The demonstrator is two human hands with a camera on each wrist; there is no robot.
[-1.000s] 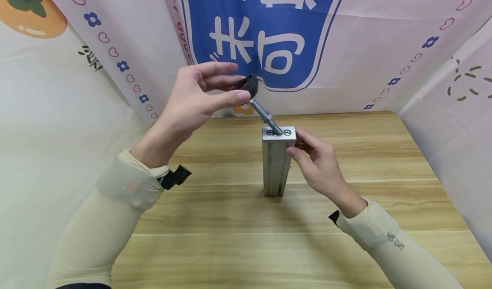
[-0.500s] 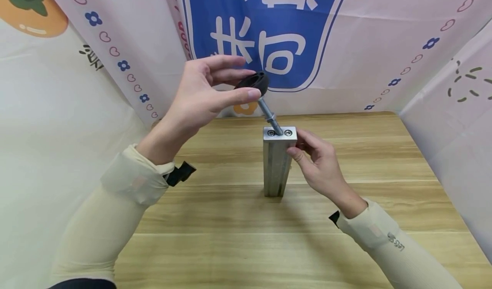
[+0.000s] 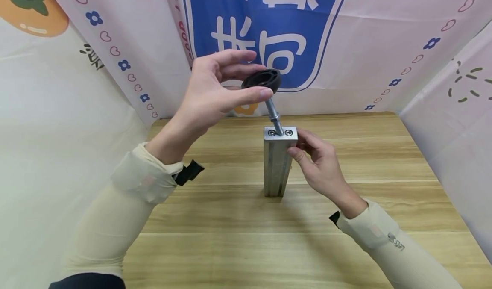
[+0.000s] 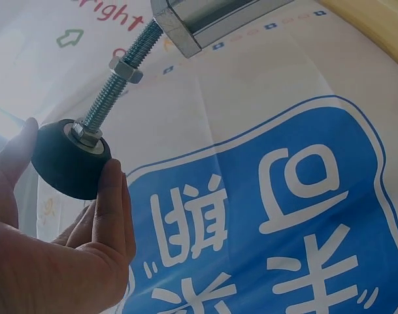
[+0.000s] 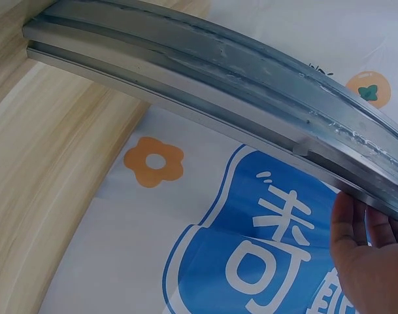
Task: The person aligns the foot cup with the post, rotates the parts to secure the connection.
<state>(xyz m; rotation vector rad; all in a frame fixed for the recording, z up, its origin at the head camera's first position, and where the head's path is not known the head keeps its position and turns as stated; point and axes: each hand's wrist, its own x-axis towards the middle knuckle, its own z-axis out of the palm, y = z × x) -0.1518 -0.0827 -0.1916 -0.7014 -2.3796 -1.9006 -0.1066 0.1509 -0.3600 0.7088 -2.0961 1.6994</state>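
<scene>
An aluminium profile (image 3: 275, 165) stands upright on the wooden table, with an end plate (image 3: 279, 137) and two screws on top. My right hand (image 3: 320, 163) grips its upper right side between thumb and fingers; the right wrist view shows the fingertips against its grooved side. A levelling foot with a round black base (image 3: 265, 80) and a threaded rod (image 4: 110, 98) carrying a nut (image 4: 126, 70) leans slightly left. Its rod tip sits at the middle of the end plate; how deep it goes cannot be told. My left hand (image 3: 215, 94) pinches the black base by its rim.
The wooden table (image 3: 215, 233) spreads around the profile. Behind it hangs a printed cloth (image 3: 330, 96) with a blue sign, and more cloth walls stand at left and right.
My left hand has moved right and slightly up, tilting the levelling foot from a strong lean to nearly upright. The right hand and the profile stay in place.
</scene>
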